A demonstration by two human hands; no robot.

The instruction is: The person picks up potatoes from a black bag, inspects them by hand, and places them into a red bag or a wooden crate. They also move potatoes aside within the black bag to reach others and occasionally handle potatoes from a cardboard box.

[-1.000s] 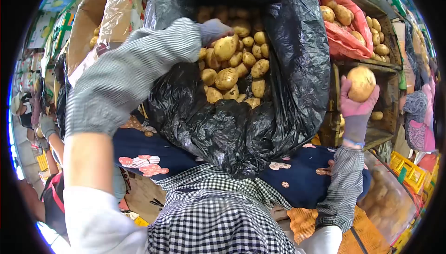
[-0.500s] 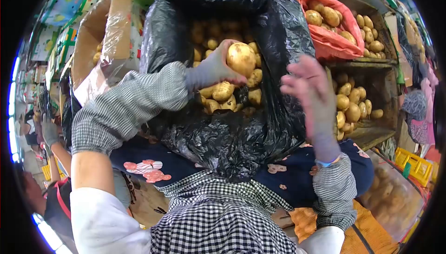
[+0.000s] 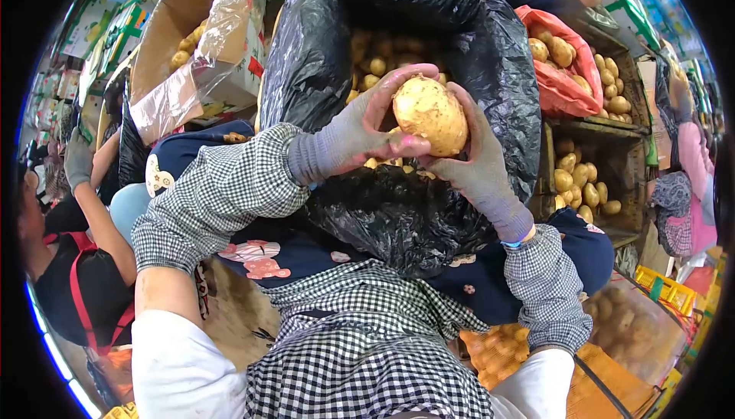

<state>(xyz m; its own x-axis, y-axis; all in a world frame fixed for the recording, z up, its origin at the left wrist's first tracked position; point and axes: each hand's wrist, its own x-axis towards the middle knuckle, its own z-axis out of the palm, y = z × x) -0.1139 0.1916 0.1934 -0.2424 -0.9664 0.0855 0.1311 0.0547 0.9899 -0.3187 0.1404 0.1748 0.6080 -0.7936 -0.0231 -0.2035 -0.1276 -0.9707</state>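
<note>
Yellow potato (image 3: 430,116) between both gloved hands (image 3: 367,129)

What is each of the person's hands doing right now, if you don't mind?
Left hand: curled around one side of the potato.
Right hand: curled around its other side.

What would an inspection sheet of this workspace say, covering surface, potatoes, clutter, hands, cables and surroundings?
Surface: no tabletop visible; hands are above an open black bag
Job's things: large potato, with brown specks; smaller potatoes inside the black bag
Clutter: cardboard box at left; red bag and wooden crate at right, all with potatoes
Hands: left hand and right hand, both gloved, hold the large potato between them
Cables: dark strip at lower right, cable or strap unclear
Surroundings: another person at left; yellow crate at right
</note>
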